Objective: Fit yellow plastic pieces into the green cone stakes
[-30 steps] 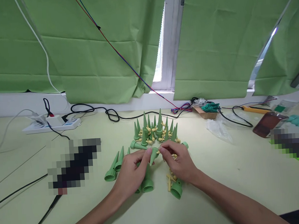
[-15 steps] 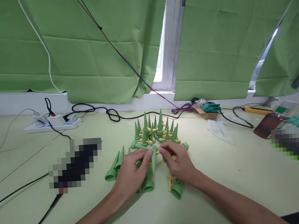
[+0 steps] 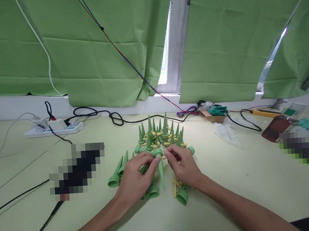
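Note:
My left hand (image 3: 138, 174) is closed, pinching a green plastic watering spike (image 3: 161, 172) near its wide collar. The spike's point slants down toward me. At the collar's right side my right hand (image 3: 185, 165) is closed, its thumb and forefinger on a small yellow valve (image 3: 164, 157), most of which the fingertips cover. Whether the valve sits in the collar I cannot tell. Several loose yellow valves (image 3: 175, 189) lie below my right hand, beside a green spike (image 3: 183, 196) with its open end facing me. More green spikes (image 3: 114, 180) lie to the left, partly hidden by my left hand.
Behind my hands stand several green spikes (image 3: 165, 127) with yellow valves fitted. A power strip (image 3: 54, 129) and black cable (image 3: 136, 121) run along the back. To the right are a small cardboard box (image 3: 213, 117), clear plastic bags (image 3: 226, 134) and a reddish-brown bottle-like object (image 3: 278, 127).
The held spike has tilted, its tip swinging down and to the right, and more of its collar shows. Both hands stay in nearly the same place.

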A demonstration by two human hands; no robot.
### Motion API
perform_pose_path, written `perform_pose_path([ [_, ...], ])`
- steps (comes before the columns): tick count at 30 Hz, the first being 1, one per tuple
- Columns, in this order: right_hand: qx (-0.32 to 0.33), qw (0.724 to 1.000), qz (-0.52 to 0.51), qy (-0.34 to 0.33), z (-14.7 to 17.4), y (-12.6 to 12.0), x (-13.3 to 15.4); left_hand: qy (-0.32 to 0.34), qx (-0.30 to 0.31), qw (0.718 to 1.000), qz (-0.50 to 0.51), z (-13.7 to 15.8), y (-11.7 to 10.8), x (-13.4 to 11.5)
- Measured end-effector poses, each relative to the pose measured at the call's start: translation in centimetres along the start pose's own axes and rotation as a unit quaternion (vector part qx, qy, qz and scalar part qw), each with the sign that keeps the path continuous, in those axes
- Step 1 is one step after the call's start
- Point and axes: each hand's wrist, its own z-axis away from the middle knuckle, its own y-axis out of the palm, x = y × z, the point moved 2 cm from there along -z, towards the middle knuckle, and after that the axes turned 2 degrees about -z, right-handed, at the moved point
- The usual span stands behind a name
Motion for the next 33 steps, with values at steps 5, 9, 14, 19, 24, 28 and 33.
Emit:
perform_pose_path([
  [5,0.008,1.0,0.003,0.024,-0.1,0.1,-0.2,0.003,0.009,1.0,0.002,0.0,0.0,0.0],
  [9,0.018,0.998,-0.024,0.059,-0.1,0.2,-0.6,0.013,0.004,1.0,0.001,0.0,0.0,0.0],
  [14,0.033,0.989,-0.089,0.113,-0.2,0.5,-1.1,0.031,-0.002,0.999,-0.019,0.0,0.1,-0.1],
  [19,0.046,0.961,-0.179,0.206,-0.3,0.8,-1.2,0.053,-0.011,0.997,-0.046,0.1,0.3,-0.1],
  [24,0.059,0.935,-0.226,0.267,-0.3,0.8,-1.4,0.063,-0.01,0.997,-0.05,0.2,0.3,0.0],
  [28,0.049,0.935,-0.242,0.254,-0.4,0.8,-1.4,0.056,-0.018,0.997,-0.046,0.2,0.3,0.0],
  [33,0.034,0.948,-0.246,0.2,-0.5,0.6,-0.8,0.036,-0.025,0.999,-0.027,0.1,0.2,0.0],
])
